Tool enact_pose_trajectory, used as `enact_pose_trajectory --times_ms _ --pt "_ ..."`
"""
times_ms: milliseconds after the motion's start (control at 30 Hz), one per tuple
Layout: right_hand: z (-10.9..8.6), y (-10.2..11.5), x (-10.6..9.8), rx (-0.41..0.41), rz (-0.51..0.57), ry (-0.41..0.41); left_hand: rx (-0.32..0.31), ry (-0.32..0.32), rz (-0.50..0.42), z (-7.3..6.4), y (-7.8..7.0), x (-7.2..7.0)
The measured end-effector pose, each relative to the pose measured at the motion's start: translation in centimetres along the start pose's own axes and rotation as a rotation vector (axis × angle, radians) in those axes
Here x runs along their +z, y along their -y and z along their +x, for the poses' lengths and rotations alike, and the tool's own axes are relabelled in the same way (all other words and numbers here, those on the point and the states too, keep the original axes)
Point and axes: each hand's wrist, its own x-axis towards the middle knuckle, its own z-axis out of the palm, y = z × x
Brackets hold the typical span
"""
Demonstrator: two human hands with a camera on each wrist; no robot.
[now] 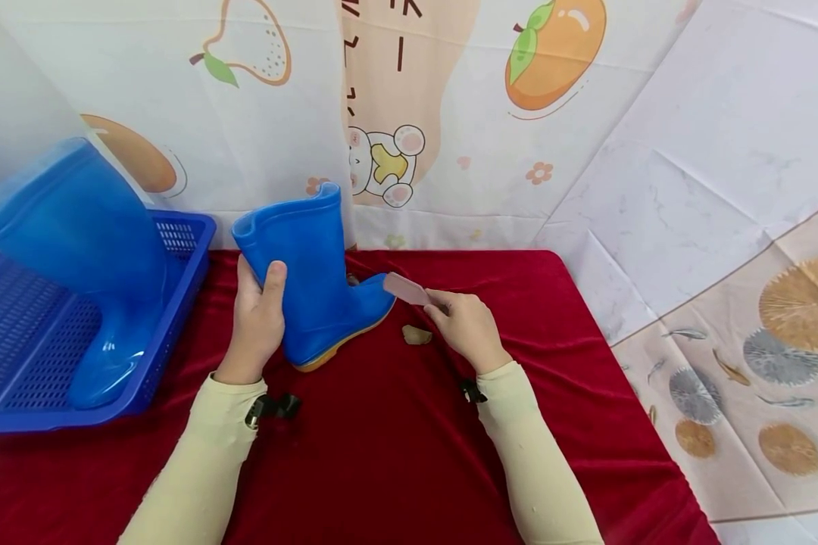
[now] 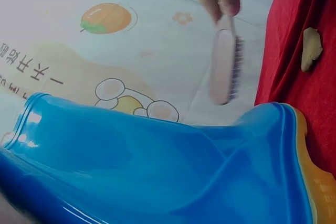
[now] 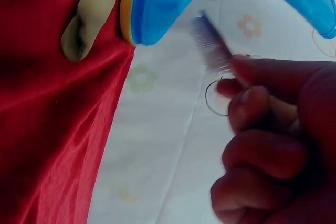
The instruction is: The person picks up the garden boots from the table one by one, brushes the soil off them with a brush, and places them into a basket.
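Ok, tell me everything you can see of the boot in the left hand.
The tall blue rain boot looks like glossy rubber or plastic, with a rimmed open top and a yellowish sole. Its shaft leans, and its toe points right in the head view. The left hand grips the shaft, thumb on the near side. Whether its sole touches the red cloth is unclear.

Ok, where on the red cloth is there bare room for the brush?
The red cloth is bare between the forearms and, though creased, between the right hand and the cloth's right edge. It's crowded around the held boot: left hand on it, basket to its left, beige lump near its toe.
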Motion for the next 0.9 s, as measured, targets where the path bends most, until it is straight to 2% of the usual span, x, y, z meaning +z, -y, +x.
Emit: enact_pose_trajectory --times_ms 100,200,333,433,567,733,900 --pt "0.1 -0.3 -0.2 0.047 -0.010 -0.035 -0.075 -0.018 0.100 0.1 -0.4 -0.1" --pt "0.1 -0.2 -0.3 0.023 0.033 -0.125 -0.122 -0.039 0.175 0.1 -0.5 -0.4" --pt "0.2 0.3 -0.5 -0.120 0.148 -0.242 -0.129 -0.049 0.186 0.0 -0.6 -0.6" --pt "0.2 0.8 -0.6 -0.233 0.189 -0.280 -0.139 -0.045 0.187 -0.1 -0.6 -0.6" --pt "0.1 1.2 -0.7 -0.295 0.176 -0.295 -0.164 -0.025 0.213 0.0 -0.8 -0.9" --pt "0.0 1.3 -0.7 -0.280 0.165 -0.284 -0.209 0.002 0.321 0.3 -1.1 -2.0" --pt "0.0 1.4 -0.8 -0.270 0.151 -0.253 -0.217 0.017 0.345 0.5 -1.0 -2.4"
